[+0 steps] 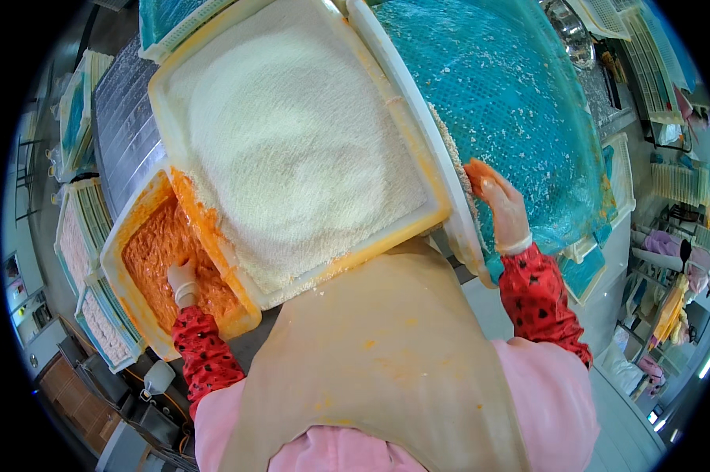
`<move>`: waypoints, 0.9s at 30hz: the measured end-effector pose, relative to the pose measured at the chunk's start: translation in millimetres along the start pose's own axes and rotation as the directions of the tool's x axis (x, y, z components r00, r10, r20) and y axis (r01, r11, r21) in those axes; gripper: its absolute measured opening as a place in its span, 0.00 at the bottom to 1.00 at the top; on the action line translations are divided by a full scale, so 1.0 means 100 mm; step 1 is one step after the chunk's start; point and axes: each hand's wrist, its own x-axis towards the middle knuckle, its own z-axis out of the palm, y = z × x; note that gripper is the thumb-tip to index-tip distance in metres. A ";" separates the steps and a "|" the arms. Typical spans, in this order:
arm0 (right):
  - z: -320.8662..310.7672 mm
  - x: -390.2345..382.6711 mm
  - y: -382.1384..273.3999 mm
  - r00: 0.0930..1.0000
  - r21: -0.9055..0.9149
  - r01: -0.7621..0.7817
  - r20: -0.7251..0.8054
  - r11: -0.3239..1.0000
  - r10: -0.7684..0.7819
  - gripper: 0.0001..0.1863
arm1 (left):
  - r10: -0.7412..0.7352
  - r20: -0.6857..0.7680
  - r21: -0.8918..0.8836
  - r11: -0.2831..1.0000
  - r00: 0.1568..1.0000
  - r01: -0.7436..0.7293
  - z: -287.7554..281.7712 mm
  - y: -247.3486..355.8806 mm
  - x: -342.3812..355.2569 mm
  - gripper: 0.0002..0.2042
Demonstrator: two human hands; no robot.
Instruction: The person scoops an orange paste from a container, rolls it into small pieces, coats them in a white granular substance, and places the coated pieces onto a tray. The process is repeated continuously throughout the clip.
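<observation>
My left hand (182,282), in a pale glove, reaches into a tub (117,240) of wet orange mixture (160,236). Its fingers curl into the mixture, and their tips are sunk out of sight. Over at the right, my right hand (503,206) rests at the near left edge of a blue mesh-lined tray (520,102). Its gloved fingers are stretched out, smeared orange, and touch a crumb-coated strip (452,149) along the tray's inner wall. Between my hands a large white tub (331,279) holds a mound of pale crumbs (268,134).
Orange smears cover the rim (193,208) between the orange tub and the crumb tub. A metal table (125,118) stands at the far left, with stacked trays (95,271) nearer. Beyond the blue tray sits a metal bowl (567,31). More trays (677,185) stand at the right.
</observation>
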 end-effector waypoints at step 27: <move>2.45 0.55 0.54 0.848 -0.740 0.497 0.525 0.453 -0.072 0.13 | 0.576 -0.128 -0.243 0.771 0.807 -0.589 -0.07 2.33 -0.57 0.09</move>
